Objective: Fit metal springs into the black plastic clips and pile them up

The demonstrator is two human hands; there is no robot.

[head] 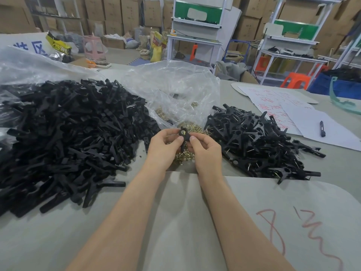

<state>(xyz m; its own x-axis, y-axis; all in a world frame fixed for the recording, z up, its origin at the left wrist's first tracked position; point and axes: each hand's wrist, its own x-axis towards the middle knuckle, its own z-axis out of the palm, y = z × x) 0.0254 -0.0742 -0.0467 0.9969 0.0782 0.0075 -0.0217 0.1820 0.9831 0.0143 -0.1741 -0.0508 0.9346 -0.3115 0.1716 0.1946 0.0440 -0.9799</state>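
Observation:
Both hands hold one black plastic clip upright over a heap of brass-coloured metal springs. My left hand pinches the clip from the left, and my right hand pinches it from the right with thumb and fingers. A large pile of loose black clip halves spreads over the left of the table. To the right lies a smaller pile of assembled clips with metal springs showing in them. Whether a spring sits in the held clip is hidden by my fingers.
A clear plastic bag lies open behind the springs. White sheets with red writing and a dark pen lie at the right. Grey cardboard with red marks covers the near table. Shelving, stools and cartons stand behind.

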